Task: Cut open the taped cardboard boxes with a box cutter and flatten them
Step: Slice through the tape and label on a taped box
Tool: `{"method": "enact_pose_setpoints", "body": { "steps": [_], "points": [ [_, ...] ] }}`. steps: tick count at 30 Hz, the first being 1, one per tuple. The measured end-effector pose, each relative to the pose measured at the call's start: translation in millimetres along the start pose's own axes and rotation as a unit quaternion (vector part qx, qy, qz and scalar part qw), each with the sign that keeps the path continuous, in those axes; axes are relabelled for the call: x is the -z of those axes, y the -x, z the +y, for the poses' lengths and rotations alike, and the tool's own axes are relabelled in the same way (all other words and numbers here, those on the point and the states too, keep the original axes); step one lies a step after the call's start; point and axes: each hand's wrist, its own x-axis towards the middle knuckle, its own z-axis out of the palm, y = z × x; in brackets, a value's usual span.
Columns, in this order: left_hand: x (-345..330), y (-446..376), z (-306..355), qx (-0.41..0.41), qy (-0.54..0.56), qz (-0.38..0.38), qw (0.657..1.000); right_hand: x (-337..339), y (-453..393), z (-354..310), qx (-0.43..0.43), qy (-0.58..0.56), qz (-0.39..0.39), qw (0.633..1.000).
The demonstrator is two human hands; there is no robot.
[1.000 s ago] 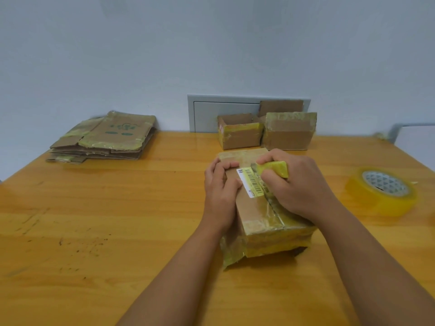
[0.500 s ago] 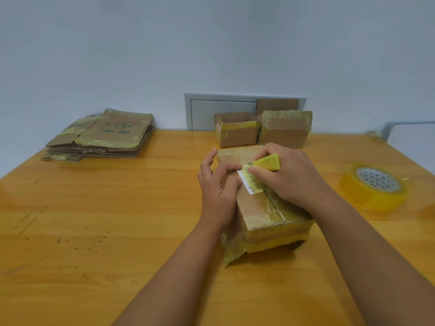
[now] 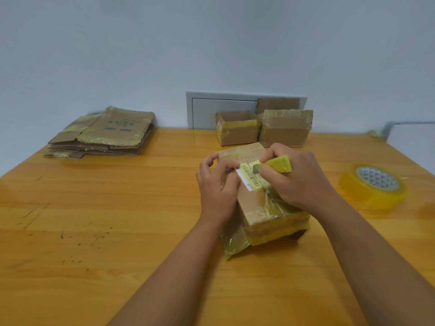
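We curl the fingers of our right hand (image 3: 299,182) around the yellow box cutter (image 3: 275,164), its grey tip resting on the barcode label (image 3: 249,176) at the box's top seam. Our left hand (image 3: 217,184) steadies the left side of the top, fingers bent over its edge and thumb lifted off. The brown cardboard box wrapped in yellowish clear tape (image 3: 263,208) sits at centre frame on the orange wooden table (image 3: 117,220); its tape is wrinkled, with a loose flap at the lower left corner. Two more taped cardboard boxes (image 3: 263,129) stand behind it. A flattened cardboard stack (image 3: 103,135) lies upper left, a yellow tape roll (image 3: 374,184) at right.
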Motion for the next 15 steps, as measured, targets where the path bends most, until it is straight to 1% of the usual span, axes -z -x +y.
{"method": "enact_pose_setpoints", "body": {
  "steps": [4,9,14,15],
  "points": [
    [-1.9,0.5,-3.4,-0.008,-0.014,-0.004,1.0,-2.8,11.2,1.6,0.021,0.036,-0.002,0.999],
    [-2.5,1.6,-4.9,-0.03,-0.021,-0.014,0.999,-2.3,14.4,4.8,0.01,0.005,0.026,1.0],
    [-3.4,4.8,-3.4,-0.051,-0.026,-0.042,0.997,-2.2,12.8,8.1,0.013,0.019,0.004,1.0],
    [-3.2,5.5,-2.8,-0.052,-0.026,-0.041,0.997,-2.1,13.8,7.9,0.02,0.018,0.012,1.0]
  ]
}}
